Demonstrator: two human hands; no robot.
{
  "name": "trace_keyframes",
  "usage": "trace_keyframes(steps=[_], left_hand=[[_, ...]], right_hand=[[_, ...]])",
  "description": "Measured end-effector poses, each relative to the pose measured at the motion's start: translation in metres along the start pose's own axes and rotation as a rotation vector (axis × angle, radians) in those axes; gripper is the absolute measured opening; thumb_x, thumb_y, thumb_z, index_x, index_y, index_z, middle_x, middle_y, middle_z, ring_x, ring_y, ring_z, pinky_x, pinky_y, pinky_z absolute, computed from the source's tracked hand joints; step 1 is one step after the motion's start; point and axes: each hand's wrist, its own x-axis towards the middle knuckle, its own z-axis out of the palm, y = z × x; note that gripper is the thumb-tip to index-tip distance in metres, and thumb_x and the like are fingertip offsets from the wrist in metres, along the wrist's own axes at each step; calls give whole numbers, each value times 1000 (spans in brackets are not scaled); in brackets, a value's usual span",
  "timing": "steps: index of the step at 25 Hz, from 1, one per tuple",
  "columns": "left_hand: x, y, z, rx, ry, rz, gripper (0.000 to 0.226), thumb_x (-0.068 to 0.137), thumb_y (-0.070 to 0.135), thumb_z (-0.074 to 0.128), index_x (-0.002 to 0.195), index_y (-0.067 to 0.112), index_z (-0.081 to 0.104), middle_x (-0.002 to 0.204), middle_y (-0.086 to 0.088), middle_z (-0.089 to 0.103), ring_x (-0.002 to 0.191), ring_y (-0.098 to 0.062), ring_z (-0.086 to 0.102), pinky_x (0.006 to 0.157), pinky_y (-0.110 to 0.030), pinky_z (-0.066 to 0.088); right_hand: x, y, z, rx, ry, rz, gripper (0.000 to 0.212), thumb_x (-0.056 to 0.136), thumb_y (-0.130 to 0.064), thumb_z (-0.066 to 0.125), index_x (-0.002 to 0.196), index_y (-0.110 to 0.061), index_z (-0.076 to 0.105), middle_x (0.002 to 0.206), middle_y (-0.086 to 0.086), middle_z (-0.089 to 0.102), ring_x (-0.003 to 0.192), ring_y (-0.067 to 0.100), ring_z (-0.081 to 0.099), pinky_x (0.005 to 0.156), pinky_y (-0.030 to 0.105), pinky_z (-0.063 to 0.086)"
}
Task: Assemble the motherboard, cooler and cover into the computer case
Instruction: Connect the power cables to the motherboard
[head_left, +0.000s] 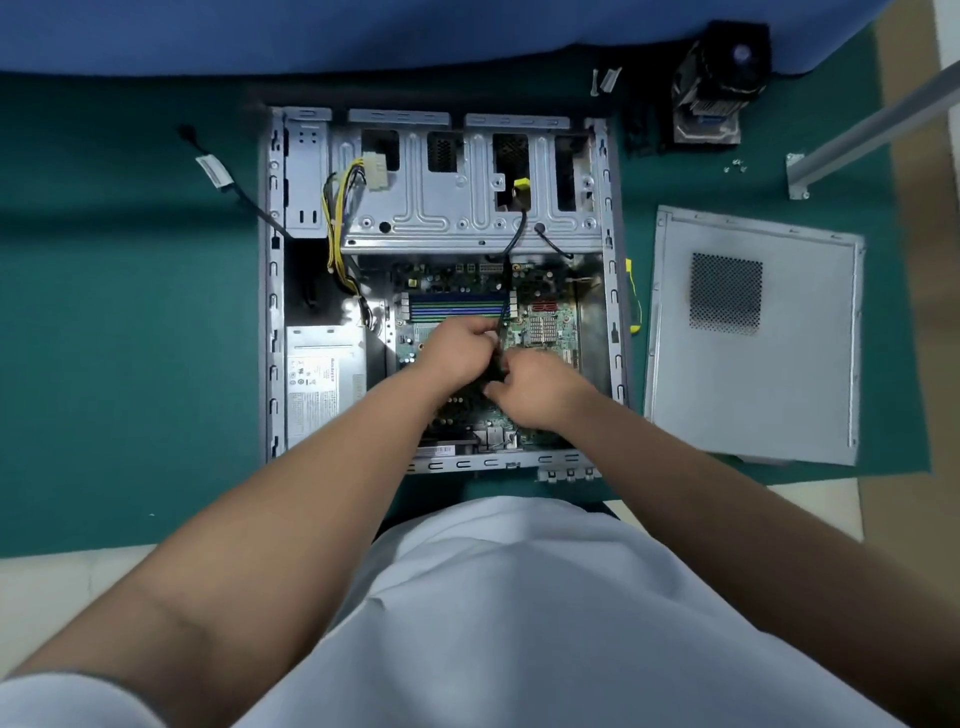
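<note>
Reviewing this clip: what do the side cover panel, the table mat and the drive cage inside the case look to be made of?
Side cover panel: painted or bare sheet metal, matte grey, with a punched vent grid.
Table mat: dull green, probably rubber or vinyl; no glare.
Drive cage: bare stamped steel, apparently galvanised, with pressed ribs and a soft sheen.

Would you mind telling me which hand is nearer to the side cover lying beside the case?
Right. The right hand is over the motherboard, on the side toward the side cover; the left hand sits farther away, beyond the right.
</note>
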Motion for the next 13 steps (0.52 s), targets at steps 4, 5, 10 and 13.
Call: trace_keyframes(steps=[4, 5, 10, 13], left_hand=[[9, 12, -3, 178, -59, 97, 34, 105, 20, 52, 135, 17, 66, 130, -9, 69, 113, -26, 65, 93, -25, 49], [11, 15, -5, 287, -56, 146, 34, 105, 18, 50, 134, 17, 67, 129, -10, 69, 107, -26, 65, 83, -23, 48], [25, 25, -18, 601, 42, 433, 55, 97, 1, 48, 150, 14, 50, 145, -18, 53, 130, -35, 53, 109, -35, 40], [35, 32, -24, 860, -57, 486, 76, 91, 1, 53, 158, 32, 36, 160, -8, 41, 143, -36, 42, 117, -49, 39]], right_hand=[[13, 0, 10, 524, 42, 163, 31, 105, -13, 47, 136, -12, 49, 93, 7, 74, 59, 12, 71, 52, 25, 54], [12, 3, 11, 524, 105, 161, 38, 105, -13, 47, 142, -15, 44, 92, 5, 75, 60, 10, 69, 49, 24, 50], [11, 17, 16, 459, 270, 183, 65, 100, -1, 46, 158, -25, 31, 97, 5, 68, 81, 21, 69, 71, 42, 63], [11, 16, 17, 482, 249, 202, 74, 95, 9, 45, 158, -30, 35, 97, 4, 65, 81, 22, 70, 71, 44, 64]])
